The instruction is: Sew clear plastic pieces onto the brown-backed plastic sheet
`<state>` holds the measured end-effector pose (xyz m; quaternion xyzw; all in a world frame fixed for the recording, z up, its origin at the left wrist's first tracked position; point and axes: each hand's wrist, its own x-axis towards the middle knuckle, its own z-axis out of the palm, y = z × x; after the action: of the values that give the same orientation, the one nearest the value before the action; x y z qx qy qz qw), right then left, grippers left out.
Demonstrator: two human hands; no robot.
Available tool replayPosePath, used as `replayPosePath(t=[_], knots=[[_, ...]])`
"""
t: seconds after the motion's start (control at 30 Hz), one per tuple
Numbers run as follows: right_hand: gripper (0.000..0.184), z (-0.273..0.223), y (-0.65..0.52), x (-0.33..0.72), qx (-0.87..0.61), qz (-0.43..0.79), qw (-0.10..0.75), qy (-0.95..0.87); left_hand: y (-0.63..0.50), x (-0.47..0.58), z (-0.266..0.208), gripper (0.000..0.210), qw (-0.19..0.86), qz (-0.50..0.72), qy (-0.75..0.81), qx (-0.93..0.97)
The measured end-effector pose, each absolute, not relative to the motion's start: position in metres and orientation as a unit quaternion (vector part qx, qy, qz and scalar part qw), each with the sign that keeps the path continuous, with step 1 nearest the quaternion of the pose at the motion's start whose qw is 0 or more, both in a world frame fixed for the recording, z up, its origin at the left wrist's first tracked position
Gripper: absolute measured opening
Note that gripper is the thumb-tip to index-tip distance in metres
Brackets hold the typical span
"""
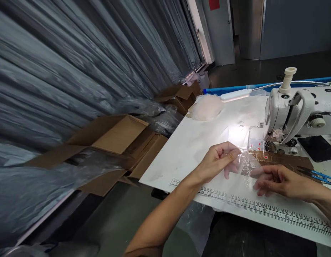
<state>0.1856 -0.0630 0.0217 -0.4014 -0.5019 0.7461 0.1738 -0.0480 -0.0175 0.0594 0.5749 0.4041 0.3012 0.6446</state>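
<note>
A piece of sheer, see-through fabric (236, 184) spreads between my hands and hangs over the table's front edge. My left hand (221, 159) pinches its upper edge between thumb and index finger, just left of the sewing machine's needle area. My right hand (280, 182) is palm down near the fabric's right side, fingers loosely bent and apart, the tips slightly blurred. Close beyond the hands, the white sewing machine (288, 110) has its lamp lighting the needle plate (256, 134). A brown strip (285, 159) with red marks near it lies before the presser foot.
Blue-handled snips (322, 175) rest right of my right hand. A dark phone-like slab (317, 148) lies under the machine arm. A pale pink fabric pile (208, 107) sits at the table's far left corner. Open cardboard boxes (121, 134) stand left; a printed ruler (251, 206) runs along the front.
</note>
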Motion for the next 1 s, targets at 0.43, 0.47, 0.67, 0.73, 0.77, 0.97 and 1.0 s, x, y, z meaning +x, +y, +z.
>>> replayPosePath(t=[0.43,0.47,0.67,0.73,0.77,0.97,1.0], knots=[[0.057,0.003,-0.046,0.193,-0.53,0.609,0.309,-0.503,0.011,-0.037,0.041,0.044,0.638,0.319,0.439,0.547],[0.056,0.002,-0.048,0.194,-0.524,0.6,0.309,-0.52,0.007,-0.037,0.041,0.045,0.643,0.317,0.434,0.546],[0.062,-0.002,-0.063,0.193,-0.5,0.435,0.247,-0.707,-0.045,-0.043,0.042,0.026,0.723,0.223,0.349,0.553],[0.05,-0.004,-0.064,0.191,-0.483,0.413,0.222,-0.74,-0.058,-0.047,0.04,0.015,0.685,0.214,0.371,0.59],[0.047,-0.005,-0.064,0.19,-0.472,0.411,0.209,-0.751,-0.061,-0.05,0.039,0.012,0.658,0.217,0.389,0.608],[0.033,-0.008,-0.071,0.187,-0.478,0.332,0.24,-0.777,-0.056,-0.077,0.031,0.025,0.535,0.284,0.49,0.627],[0.029,-0.007,-0.074,0.184,-0.47,0.296,0.264,-0.788,-0.054,-0.082,0.031,0.027,0.507,0.293,0.5,0.638]])
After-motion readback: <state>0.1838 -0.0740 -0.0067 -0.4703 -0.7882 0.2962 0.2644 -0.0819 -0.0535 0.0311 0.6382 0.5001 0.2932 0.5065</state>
